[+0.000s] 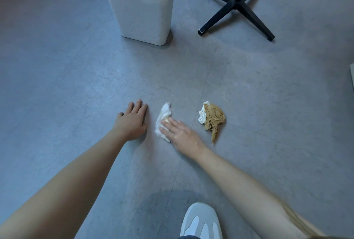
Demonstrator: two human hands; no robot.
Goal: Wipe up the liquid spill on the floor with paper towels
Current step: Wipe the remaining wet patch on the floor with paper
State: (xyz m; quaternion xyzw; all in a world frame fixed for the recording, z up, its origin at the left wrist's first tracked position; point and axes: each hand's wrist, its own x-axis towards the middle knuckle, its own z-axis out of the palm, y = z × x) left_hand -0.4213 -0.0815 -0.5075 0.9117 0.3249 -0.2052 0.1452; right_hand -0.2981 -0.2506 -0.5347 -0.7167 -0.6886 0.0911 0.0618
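Right hand [180, 133], fingers flat and spread, presses a crumpled white paper towel [162, 119] onto the grey tiled floor [76, 85]; left hand [132, 120] open, palm down beside it, holding nothing. Towel's long axis runs away from the person. A brown-soaked paper wad [213, 119] lies near, rightward (right hand nearer); no pooled liquid visible.

bare forearms, no sleeves showing, left hand [132, 122] and right hand [180, 133] ungloved, one pale grey-and-white sneaker [201, 221] below.
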